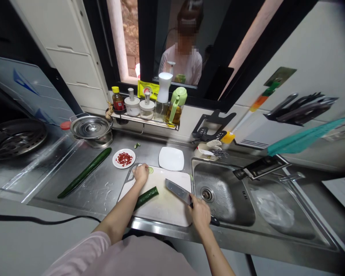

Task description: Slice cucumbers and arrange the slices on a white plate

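Note:
My right hand (200, 212) grips the black handle of a kitchen knife (178, 191), whose wide blade is over the right half of the white cutting board (172, 212). My left hand (140, 173) is at the board's far left corner, fingers curled. Right beside those fingers is a thin, pale green cucumber slice (151, 170); whether they hold anything is hidden. A cut length of cucumber (147, 195) lies on the board, partly behind my left forearm. To the left, a long whole cucumber (87, 170) rests on the steel counter.
Behind the board are a plate of chopped red pieces (124, 158), a white square dish (171, 158) and small green scraps (137, 145). A lidded steel pot (93, 128) stands back left. The sink (224, 191) adjoins the board's right side. A seasoning shelf (149, 119) hangs behind.

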A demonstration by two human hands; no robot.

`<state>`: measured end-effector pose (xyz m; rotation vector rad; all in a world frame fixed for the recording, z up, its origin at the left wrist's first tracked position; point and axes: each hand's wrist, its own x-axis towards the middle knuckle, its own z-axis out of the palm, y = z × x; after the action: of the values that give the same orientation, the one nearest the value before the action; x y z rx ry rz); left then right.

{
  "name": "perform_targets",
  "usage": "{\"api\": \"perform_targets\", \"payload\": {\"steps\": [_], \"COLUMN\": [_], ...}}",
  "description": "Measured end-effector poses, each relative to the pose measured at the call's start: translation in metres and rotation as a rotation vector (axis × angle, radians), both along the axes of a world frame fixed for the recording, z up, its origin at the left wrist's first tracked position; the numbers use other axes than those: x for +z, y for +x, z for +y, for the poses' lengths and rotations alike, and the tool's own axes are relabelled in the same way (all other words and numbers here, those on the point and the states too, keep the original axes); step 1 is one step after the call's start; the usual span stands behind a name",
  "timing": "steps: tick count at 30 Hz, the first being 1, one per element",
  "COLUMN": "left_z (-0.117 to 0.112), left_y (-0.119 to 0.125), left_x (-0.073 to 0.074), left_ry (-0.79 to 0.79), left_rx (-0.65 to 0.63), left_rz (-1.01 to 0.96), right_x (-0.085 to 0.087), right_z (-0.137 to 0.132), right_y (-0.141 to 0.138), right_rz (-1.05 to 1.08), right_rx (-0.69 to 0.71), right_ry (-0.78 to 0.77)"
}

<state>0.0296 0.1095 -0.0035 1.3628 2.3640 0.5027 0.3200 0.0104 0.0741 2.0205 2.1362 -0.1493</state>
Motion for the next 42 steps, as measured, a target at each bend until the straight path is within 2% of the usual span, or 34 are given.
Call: {"api": "perform_targets", "payload": {"steps": [9,12,14,18,20,21,23,26,30,32,35,39,42], "left_z": [0.0,-0.002,-0.003,-0.013,-0.026,-0.036,-0.06,-0.1,-0.135,-0.139,-0.134,-0.122,-0.12], "left_y": [0.0,0.0,-0.003,-0.013,-0.017,-0.017,-0.013,0.001,0.016,0.019,0.018,0.017,0.017], "left_x": [0.0,0.003,0.007,0.017,0.022,0.024,0.025,0.022,0.015,0.012,0.008,0.001,-0.005], "left_ry": [0.016,0.054,0.178,0.656,0.806,0.823,0.77,0.58,0.421,0.395,0.398,0.418,0.396], "left_rx": [-0.024,0.012,0.104,0.392,0.457,0.451,0.385,0.201,-0.08,-0.223,-0.376,-0.497,-0.538], "left_rz": [0.002,-0.044,-0.145,-0.465,-0.557,-0.578,-0.597,-0.555,-0.334,-0.198,-0.078,-0.059,-0.069], "right_x": [-0.002,-0.003,-0.007,-0.019,-0.023,-0.025,-0.027,-0.03,-0.03,-0.024,-0.009,0.012,0.021], "right_z": [-0.002,-0.004,-0.006,-0.009,-0.008,-0.007,-0.004,-0.002,-0.003,-0.004,-0.005,-0.005,-0.008], "right_y": [0.001,0.001,0.001,0.001,-0.002,-0.004,-0.009,-0.017,-0.026,-0.031,-0.041,-0.057,-0.067], "right_rz": [0.013,0.053,0.142,0.511,0.711,0.796,0.927,1.031,1.003,0.935,0.748,0.427,0.302], "right_rx": [-0.013,-0.037,-0.088,-0.265,-0.351,-0.391,-0.453,-0.474,-0.408,-0.347,-0.215,-0.082,-0.01], "right_ry": [0.018,0.036,0.067,0.24,0.356,0.4,0.434,0.377,0.256,0.2,0.071,-0.142,-0.23]}}
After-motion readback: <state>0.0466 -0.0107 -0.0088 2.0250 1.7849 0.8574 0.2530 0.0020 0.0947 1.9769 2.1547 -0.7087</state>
